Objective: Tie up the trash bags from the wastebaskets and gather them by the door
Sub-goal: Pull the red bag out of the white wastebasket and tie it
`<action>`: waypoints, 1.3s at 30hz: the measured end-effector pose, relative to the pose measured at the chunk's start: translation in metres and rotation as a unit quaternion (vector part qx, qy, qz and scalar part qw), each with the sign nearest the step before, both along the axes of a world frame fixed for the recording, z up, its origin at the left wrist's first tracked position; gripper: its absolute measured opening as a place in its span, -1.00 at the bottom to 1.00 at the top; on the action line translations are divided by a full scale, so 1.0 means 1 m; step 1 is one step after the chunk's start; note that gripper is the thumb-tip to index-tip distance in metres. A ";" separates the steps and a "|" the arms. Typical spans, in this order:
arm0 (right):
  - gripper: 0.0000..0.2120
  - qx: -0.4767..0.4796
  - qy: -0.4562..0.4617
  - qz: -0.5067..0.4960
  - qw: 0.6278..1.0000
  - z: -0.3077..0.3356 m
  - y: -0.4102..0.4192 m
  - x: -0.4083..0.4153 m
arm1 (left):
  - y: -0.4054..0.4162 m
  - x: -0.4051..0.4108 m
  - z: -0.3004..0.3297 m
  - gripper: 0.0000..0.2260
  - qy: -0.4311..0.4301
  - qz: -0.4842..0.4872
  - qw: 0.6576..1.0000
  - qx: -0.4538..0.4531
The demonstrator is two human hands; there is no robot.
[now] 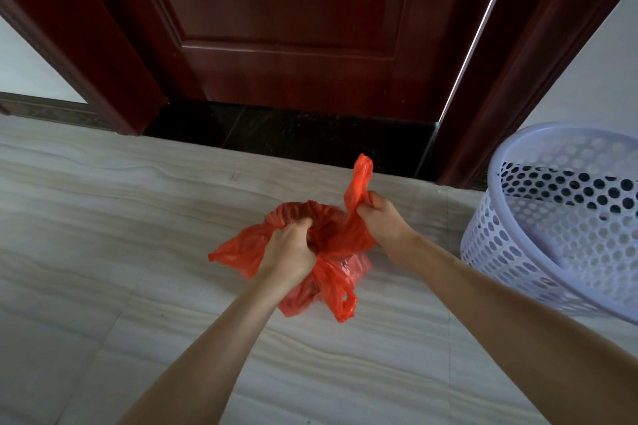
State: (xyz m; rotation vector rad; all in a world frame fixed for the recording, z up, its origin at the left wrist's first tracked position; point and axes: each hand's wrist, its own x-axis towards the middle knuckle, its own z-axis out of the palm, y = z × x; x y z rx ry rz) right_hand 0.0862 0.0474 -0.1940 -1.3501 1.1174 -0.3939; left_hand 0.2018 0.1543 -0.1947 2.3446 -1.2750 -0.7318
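On pale streaked floor tiles, just short of the dark red carved wooden door, sits a crumpled red plastic trash bag. Left hand fists its gathered neck; right hand grips one bag handle raised toward 12 o'clock. White perforated plastic wastebasket at 3 o'clock.

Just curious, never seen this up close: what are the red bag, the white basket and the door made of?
The red bag looks like thin, glossy plastic film: it crumples, and light shows through its edges. The white basket seems moulded plastic, smooth, with rows of round holes. The door looks like dark reddish wood with a carved panel and a satin sheen, though it could be veneer.
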 end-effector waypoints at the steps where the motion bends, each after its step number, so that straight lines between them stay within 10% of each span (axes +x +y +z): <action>1: -0.74 0.022 -0.019 -0.019 0.999 0.002 0.000 0.001 | -0.001 0.002 0.001 -0.61 0.012 0.011 1.000 -0.003; 6: -0.92 0.158 -0.092 -0.031 0.983 0.009 0.002 0.007 | -0.006 0.009 0.008 -0.66 -0.026 0.073 0.997 -0.001; 12: -0.83 0.048 -0.056 0.024 0.997 0.003 0.008 0.004 | 0.005 -0.005 0.000 -0.65 -0.036 0.074 0.997 0.006; 24: -0.78 0.112 -0.054 -0.099 0.987 -0.006 0.002 0.004 | 0.007 0.000 -0.012 -0.61 -0.019 -0.110 0.993 -0.028; 30: -0.68 0.277 -0.160 -0.225 0.921 -0.002 -0.004 -0.001 | 0.021 -0.004 -0.018 -0.71 0.045 -0.059 0.987 -0.144; 39: -0.70 0.220 -0.057 -0.327 0.917 -0.013 -0.027 -0.025 | 0.045 0.001 -0.023 -0.79 -0.011 -0.134 0.971 -0.197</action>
